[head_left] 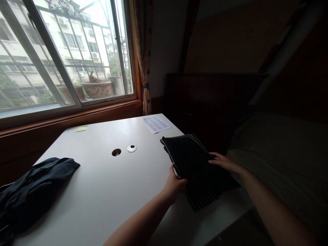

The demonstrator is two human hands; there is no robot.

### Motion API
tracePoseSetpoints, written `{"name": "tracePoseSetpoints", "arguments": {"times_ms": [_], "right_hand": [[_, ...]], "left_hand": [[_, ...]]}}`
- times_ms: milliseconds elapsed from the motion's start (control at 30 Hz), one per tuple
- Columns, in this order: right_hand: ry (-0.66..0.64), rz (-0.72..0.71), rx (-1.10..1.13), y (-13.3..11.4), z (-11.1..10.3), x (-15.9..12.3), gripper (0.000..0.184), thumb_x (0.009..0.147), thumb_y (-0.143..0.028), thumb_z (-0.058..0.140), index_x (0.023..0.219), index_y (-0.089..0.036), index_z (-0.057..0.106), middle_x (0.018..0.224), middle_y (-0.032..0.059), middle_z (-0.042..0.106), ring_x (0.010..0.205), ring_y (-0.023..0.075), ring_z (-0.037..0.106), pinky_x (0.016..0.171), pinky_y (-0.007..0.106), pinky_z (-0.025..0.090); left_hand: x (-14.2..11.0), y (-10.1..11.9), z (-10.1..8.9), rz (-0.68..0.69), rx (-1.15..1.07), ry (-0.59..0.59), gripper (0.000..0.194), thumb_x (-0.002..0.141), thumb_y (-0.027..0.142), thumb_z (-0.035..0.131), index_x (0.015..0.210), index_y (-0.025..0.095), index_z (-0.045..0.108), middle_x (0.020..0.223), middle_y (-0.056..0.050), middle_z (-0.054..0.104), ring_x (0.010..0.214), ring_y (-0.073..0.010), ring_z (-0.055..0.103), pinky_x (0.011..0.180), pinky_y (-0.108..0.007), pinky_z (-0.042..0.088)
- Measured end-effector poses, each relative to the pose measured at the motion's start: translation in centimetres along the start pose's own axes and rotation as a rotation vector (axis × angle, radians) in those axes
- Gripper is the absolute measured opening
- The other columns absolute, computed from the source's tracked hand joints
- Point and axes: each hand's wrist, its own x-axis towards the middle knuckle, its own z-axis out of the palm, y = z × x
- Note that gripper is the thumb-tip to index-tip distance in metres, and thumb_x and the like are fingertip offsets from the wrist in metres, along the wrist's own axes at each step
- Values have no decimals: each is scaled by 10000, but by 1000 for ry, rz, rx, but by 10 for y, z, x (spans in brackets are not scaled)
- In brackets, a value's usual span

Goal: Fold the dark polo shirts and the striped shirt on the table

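A folded black garment with thin white stripes (192, 160) lies on the right part of the white table (107, 184), its near end reaching the table's right edge. My left hand (175, 184) grips the garment's left side, thumb on top and fingers tucked under the cloth. My right hand (224, 163) rests flat on the garment's right side with its fingers stretched out.
A crumpled dark blue garment (33, 191) lies at the table's left end. A cable hole (116, 152) and its round metal cap (131, 148) sit mid-table, a printed sheet (156, 123) and a yellow note (81, 128) near the window. A bed (282, 164) stands to the right.
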Motion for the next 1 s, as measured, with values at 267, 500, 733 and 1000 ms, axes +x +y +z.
{"name": "tracePoseSetpoints", "arguments": {"times_ms": [267,500,733,1000], "right_hand": [[116,-37,-62,-46,15,44,604,789,-419,761,1329,-222,576,1134,123,734,1001,280,716,857,371,589],[215,-153,-95,-68,46,87,526,792,-200,697,1310,-182,605,1208,141,694,1042,255,690,908,377,561],[319,-424,-73,-80,38,106,440,804,-245,683,1244,-249,660,1319,73,653,1305,259,537,1092,417,431],[358,-342,-412,-64,46,120,399,793,-200,660,1189,-224,699,1298,95,651,1222,303,591,1092,472,431]], "left_hand": [[-18,-15,-8,235,309,-78,1040,783,173,646,1596,333,19,902,0,669,596,-143,642,592,-273,526],[-19,-17,-10,451,641,-79,324,800,174,632,1073,257,783,994,-55,710,806,-187,642,806,-316,518],[-14,-16,-2,524,575,-9,295,835,184,633,1078,262,782,1002,-55,710,809,-180,645,780,-296,519],[-8,-19,-4,509,674,-119,317,839,204,651,1123,273,773,1013,-44,753,933,-220,680,886,-320,519]]}}
